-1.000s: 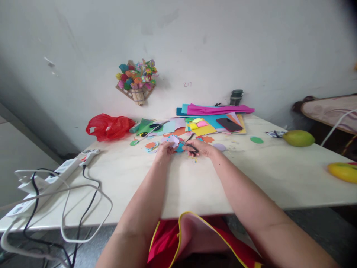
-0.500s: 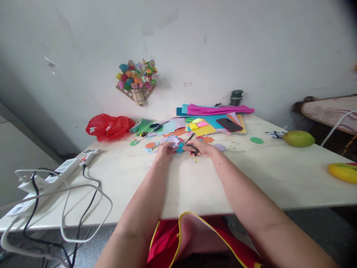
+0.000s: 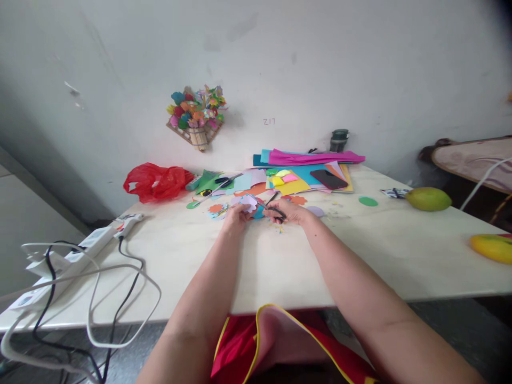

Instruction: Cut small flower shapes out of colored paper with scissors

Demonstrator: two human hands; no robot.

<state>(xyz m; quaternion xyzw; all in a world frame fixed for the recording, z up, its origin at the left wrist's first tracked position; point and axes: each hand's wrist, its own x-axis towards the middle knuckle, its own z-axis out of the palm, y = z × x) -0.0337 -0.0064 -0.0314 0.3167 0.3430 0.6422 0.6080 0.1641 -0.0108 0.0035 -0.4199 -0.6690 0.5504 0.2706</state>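
My left hand is closed on a pale lilac paper flower with a scalloped edge. In my right hand is a pair of scissors, its dark handles around my fingers and its blades pointing left at the flower's edge. Whether the blades are touching the paper is too small to tell. Blue paper lies between the hands. Left of my left hand are cut paper flowers, one of them orange. Beyond my right hand lies another orange paper flower, with a lilac paper circle beside it.
A second pair of scissors and a red plastic bag lie at the back left. Coloured sheets and a phone are behind my hands. A power strip with loose cables stands left; a mango lies right.
Both hands stay almost in place. The lilac paper flower has shifted very slightly beside the scissors.
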